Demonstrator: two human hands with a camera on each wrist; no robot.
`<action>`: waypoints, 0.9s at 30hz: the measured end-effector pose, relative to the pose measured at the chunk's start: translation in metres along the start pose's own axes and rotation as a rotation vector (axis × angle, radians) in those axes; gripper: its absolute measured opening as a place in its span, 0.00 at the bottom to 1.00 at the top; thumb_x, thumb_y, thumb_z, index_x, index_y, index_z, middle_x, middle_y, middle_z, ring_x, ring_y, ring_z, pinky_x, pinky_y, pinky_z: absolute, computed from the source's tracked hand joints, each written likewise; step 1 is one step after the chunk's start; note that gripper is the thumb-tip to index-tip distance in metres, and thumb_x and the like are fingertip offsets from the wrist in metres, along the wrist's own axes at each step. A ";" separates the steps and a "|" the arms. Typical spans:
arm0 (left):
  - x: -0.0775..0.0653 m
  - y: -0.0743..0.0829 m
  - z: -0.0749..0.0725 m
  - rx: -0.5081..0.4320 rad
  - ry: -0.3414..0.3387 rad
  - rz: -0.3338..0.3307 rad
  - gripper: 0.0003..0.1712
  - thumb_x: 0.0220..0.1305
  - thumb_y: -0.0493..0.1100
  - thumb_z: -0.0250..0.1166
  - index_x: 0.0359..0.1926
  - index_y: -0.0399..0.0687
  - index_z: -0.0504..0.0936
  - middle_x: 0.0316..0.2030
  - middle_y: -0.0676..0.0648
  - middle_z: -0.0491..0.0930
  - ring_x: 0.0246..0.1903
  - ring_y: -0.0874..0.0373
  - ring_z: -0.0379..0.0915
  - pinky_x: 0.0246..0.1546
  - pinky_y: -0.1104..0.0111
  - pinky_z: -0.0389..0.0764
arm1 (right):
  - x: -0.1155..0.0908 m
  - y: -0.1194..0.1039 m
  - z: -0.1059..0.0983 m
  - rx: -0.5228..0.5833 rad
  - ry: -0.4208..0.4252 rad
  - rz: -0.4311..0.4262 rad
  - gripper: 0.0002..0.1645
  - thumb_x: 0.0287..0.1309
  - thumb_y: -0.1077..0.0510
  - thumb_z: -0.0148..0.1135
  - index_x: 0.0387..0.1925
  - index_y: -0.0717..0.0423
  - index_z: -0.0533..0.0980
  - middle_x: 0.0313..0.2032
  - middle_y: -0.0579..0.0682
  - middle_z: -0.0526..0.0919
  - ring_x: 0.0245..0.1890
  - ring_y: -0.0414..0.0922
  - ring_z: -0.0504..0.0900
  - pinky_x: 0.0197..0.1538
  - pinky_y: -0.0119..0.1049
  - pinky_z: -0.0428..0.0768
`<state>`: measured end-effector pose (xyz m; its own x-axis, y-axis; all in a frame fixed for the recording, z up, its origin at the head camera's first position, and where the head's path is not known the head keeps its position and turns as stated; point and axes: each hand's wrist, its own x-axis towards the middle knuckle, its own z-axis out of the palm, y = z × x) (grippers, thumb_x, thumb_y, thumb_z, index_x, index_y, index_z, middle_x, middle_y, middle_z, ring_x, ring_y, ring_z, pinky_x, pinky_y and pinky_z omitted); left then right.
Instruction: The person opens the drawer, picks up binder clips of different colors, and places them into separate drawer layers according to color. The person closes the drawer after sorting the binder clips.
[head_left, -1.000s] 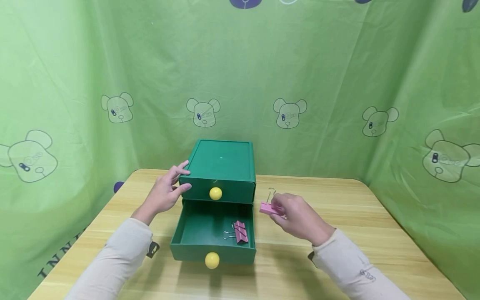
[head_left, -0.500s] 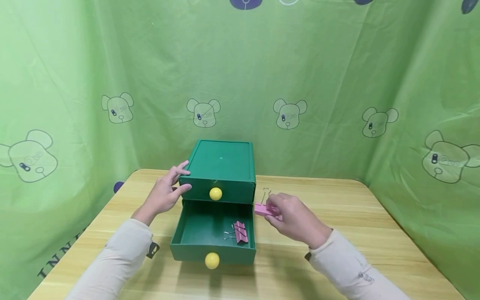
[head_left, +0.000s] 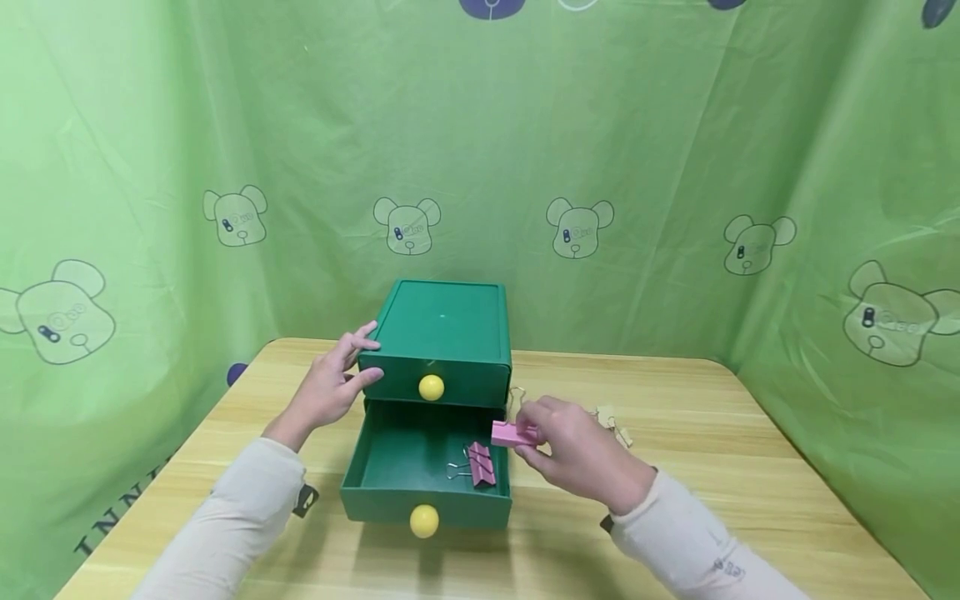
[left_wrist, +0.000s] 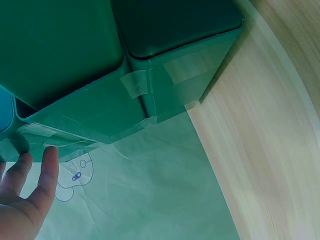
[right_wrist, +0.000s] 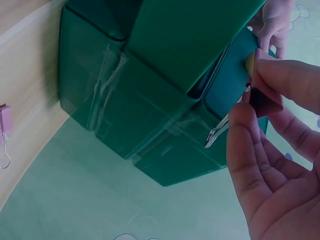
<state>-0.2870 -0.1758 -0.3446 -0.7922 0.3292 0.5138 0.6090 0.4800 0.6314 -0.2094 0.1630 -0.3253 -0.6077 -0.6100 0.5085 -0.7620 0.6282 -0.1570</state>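
Note:
A green drawer unit (head_left: pixel 442 317) stands on the table with its lower drawer (head_left: pixel 427 505) pulled out. My left hand (head_left: pixel 330 385) rests on the upper left corner of the unit, fingers extended along its side. My right hand (head_left: pixel 581 446) pinches a pink binder clip (head_left: pixel 508 434) between thumb and fingers, at the right edge of the pulled-out drawer. One wire handle of this clip sticks upward in the head view. In the right wrist view the held clip (right_wrist: pixel 265 95) shows its dark hollow side. A darker pink binder clip (head_left: pixel 482 465) lies inside the drawer, at its right.
Pale yellow binder clips (head_left: pixel 613 423) lie on the wooden table (head_left: pixel 720 467), partly behind my right hand. A pink clip (right_wrist: pixel 5 120) shows at the edge of the right wrist view. Yellow round knobs (head_left: pixel 431 387) project from the drawer fronts. A green curtain surrounds the table.
My right hand has moved left with the pink binder clip, from beside the unit to the drawer's right edge, uncovering the yellow clips behind it. My left hand has stayed put.

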 end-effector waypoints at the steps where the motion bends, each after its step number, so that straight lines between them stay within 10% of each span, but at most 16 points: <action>1: 0.000 0.000 0.000 0.001 0.000 -0.001 0.18 0.69 0.39 0.60 0.56 0.42 0.69 0.72 0.41 0.56 0.65 0.36 0.58 0.55 0.45 0.71 | 0.000 -0.001 0.000 -0.001 -0.003 -0.002 0.12 0.48 0.64 0.74 0.30 0.55 0.76 0.27 0.44 0.78 0.27 0.38 0.80 0.32 0.25 0.80; 27: -0.001 0.000 0.000 0.000 0.003 -0.001 0.18 0.69 0.40 0.60 0.57 0.42 0.69 0.73 0.41 0.55 0.66 0.36 0.57 0.55 0.43 0.70 | 0.002 -0.024 0.006 0.030 -0.045 -0.051 0.13 0.49 0.62 0.74 0.27 0.52 0.74 0.28 0.43 0.78 0.27 0.37 0.79 0.30 0.23 0.78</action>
<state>-0.2861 -0.1757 -0.3448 -0.7929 0.3259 0.5148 0.6079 0.4807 0.6320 -0.1938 0.1438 -0.3260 -0.5766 -0.6623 0.4784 -0.7983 0.5814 -0.1573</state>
